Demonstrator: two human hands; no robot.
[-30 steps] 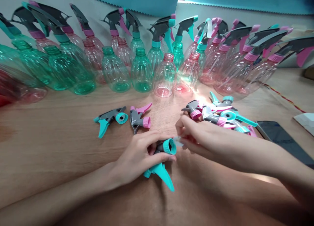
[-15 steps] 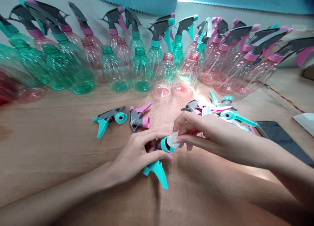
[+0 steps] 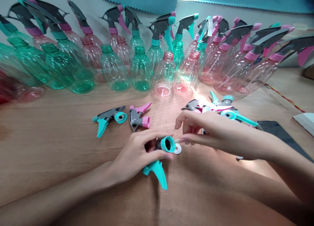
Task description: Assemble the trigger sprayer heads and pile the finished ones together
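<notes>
My left hand [image 3: 139, 150] is closed around a trigger spray head [image 3: 158, 172] with a turquoise collar and trigger. The collar's open mouth faces up and to the right, and its inside looks dark. Just right of the collar is a white ring washer [image 3: 177, 149] with a small hole; whether it is falling or lies on the table I cannot tell. Above the washer is my right hand [image 3: 196, 128], its thumb and forefinger apart with nothing between them. Two more spray heads lie beyond my left hand, one turquoise [image 3: 108, 117] and one pink [image 3: 139, 118].
More spray heads [image 3: 220, 108] are piled behind my right hand. Green bottles [image 3: 141, 69] and pink bottles [image 3: 164, 75] stand along the back, several with spray heads fitted. A phone [image 3: 282, 137] lies at the right, near a red-yellow cord [image 3: 284, 96].
The white washer has left my right fingers and dropped from the collar's mouth to just beside it. My right thumb and forefinger have parted. My left hand keeps its hold.
</notes>
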